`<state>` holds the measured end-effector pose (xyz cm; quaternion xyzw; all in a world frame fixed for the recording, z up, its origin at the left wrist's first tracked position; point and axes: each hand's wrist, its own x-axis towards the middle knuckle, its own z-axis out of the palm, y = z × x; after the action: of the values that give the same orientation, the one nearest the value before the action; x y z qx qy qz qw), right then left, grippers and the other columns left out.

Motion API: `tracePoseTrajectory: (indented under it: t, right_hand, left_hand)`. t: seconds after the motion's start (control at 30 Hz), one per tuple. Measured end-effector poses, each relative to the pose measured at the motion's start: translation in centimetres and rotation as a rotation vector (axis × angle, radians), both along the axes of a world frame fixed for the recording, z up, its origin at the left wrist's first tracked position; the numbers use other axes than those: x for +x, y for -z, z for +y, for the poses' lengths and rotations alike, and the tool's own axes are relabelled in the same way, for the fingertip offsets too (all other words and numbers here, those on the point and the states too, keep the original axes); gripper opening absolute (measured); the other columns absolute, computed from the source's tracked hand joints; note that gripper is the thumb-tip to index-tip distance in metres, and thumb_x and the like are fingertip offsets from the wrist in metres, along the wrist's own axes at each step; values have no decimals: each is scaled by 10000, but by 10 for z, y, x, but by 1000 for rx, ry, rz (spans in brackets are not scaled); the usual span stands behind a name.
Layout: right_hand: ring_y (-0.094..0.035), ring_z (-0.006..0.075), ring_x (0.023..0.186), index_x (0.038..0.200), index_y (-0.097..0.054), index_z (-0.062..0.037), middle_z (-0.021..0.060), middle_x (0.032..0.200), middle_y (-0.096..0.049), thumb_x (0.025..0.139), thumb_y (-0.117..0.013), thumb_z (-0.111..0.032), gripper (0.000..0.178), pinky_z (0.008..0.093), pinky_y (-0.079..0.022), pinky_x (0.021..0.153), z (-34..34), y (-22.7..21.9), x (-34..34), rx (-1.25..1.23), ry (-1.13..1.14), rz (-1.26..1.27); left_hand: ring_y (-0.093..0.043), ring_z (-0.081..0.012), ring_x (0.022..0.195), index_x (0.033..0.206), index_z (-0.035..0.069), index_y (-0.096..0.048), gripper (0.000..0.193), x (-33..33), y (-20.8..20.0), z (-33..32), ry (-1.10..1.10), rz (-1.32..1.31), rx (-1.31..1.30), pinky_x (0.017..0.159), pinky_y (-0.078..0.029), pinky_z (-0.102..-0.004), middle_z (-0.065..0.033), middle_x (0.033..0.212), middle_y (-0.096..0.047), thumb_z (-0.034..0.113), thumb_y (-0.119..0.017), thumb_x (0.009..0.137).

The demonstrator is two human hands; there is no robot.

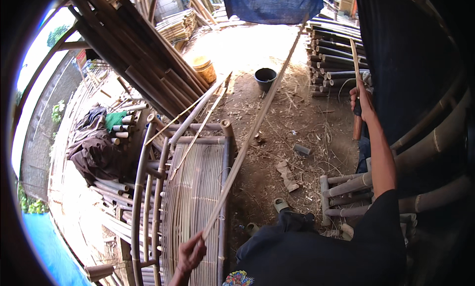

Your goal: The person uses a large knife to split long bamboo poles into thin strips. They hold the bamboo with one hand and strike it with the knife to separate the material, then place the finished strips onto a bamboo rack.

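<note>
My left hand (192, 251), at the lower middle, is closed around the near end of a long, pale bamboo strip (247, 143). The strip slants up and away to the right, passing over the edge of a bamboo bench (197, 157) with a slatted seat. Out to the right, my raised right hand (364, 100) grips a long-bladed knife (356, 58). Its narrow blade points upward, and a brown wooden handle shows below my fingers. The knife and the strip are well apart. Two thinner bamboo strips (203, 130) lie across the far end of the bench.
Dark bamboo poles (133, 58) lean at the far left; more poles (336, 63) are stacked at the far right. A black bucket (265, 78) and a yellow bucket (204, 68) stand ahead. Shavings litter the dirt floor (277, 122). A bamboo frame (346, 184) stands at right.
</note>
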<state>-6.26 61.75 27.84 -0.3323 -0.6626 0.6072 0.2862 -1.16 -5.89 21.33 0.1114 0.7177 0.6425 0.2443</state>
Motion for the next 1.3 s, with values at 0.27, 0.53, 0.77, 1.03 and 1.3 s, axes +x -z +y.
tracePoseTrajectory:
  t: [0.27,0.53,0.77,1.03,1.3]
  right_hand:
    - [-537,88,418,906,-633,-8,125,709,-684,855,-689,-220,225,228,-415,363,-232,86,-12,-505,-627,-69]
    - [-515,93,425,864,-607,-34,63,654,-637,880,-679,-345,320,245,-418,388,-333,75,-55,-758,-132,198]
    - [-474,69,437,743,-573,-100,-29,578,-503,908,-643,-328,290,236,-385,406,-282,102,-62,-364,-127,215]
    - [-498,92,450,829,-600,-91,-15,564,-524,904,-624,-424,342,257,-379,415,-210,71,-81,-10,-392,126]
    - [-656,334,555,830,-560,-34,160,535,-585,885,-474,-636,611,435,-527,513,-262,81,-16,1072,-610,-194]
  left_hand:
    - [-642,-105,710,1234,12,-541,307,-188,-86,149,-205,809,-390,659,-514,-278,-93,844,-711,112,-521,944]
    - [-660,-189,956,1156,-32,-604,328,-131,-18,229,-294,5,426,828,-543,-290,-151,1096,-642,230,-550,966]
    - [-553,-291,1130,1250,-28,-538,547,-64,-31,188,225,376,-96,969,-416,-355,-176,1124,-606,436,-498,964]
    - [-624,-180,766,1263,-3,-528,474,-78,11,97,307,-53,-217,671,-529,-333,-62,847,-607,337,-586,939]
    - [-444,-7,632,1208,12,-611,324,-64,35,149,-51,-197,153,529,-342,-163,69,757,-547,217,-578,960]
